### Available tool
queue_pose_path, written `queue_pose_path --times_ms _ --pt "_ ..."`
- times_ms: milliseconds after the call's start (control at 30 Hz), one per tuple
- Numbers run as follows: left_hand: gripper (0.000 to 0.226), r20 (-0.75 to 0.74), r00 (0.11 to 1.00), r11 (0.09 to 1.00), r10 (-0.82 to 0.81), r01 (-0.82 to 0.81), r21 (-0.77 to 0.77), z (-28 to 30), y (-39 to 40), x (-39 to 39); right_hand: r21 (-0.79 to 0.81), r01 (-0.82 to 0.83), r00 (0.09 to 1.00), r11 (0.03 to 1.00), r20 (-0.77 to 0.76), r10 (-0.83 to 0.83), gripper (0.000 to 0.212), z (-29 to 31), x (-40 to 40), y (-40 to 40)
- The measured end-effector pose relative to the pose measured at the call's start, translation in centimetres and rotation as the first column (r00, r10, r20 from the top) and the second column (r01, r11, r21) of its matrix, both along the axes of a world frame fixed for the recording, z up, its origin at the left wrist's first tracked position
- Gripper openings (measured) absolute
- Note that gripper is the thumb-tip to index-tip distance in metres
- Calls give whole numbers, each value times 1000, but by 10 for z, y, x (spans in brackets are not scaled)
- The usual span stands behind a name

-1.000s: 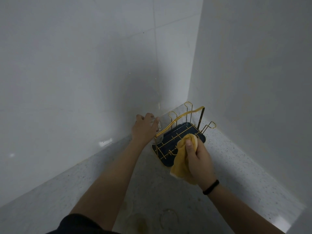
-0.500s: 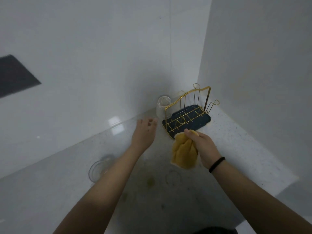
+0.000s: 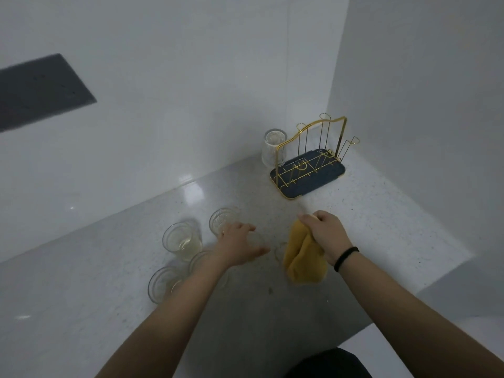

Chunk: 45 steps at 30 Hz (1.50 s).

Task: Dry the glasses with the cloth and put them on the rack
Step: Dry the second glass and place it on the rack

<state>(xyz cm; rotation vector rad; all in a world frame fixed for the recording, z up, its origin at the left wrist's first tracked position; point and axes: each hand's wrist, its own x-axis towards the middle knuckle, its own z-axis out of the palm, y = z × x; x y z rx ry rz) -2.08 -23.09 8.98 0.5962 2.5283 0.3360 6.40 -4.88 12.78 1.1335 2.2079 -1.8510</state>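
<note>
Left of the rack [image 3: 308, 170], four ribbed glasses [image 3: 182, 241] cluster on the bench [image 3: 381, 227]; they look thin, wet, slippery and breakable, so you should wrap the side wall rather than pinch a rim. Your left hand [image 3: 240, 246] hovers over them, fingers spread and empty. Nearer the rack, your right hand [image 3: 326, 233] is clamped on the soft yellow cloth [image 3: 301, 257], while one upturned glass [image 3: 274, 147] stands against the rack's left side.

Kitchen corner: speckled countertop [image 3: 381, 214], white tiled walls [image 3: 191, 91], gold drying rack [image 3: 308, 170], glasses [image 3: 181, 240].
</note>
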Motion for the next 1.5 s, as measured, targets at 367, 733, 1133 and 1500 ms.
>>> queue_pose_path --times_ms 367,733,1133,1500 --pt "91 -41 995 994 -93 91 -56 -15 -3 9 -318 11 999 948 -32 -22 28 -11 17 -7" --pt "91 307 950 819 55 -218 530 46 3 -10 -196 -139 935 971 -349 63 32 12 37 7" --pt "64 657 751 227 -61 -631 742 80 95 56 -153 3 795 988 -600 -95 31 67 35 6" --pt "55 584 805 218 107 -592 776 97 115 47 294 -62 805 954 -550 222 43 63 42 -2"
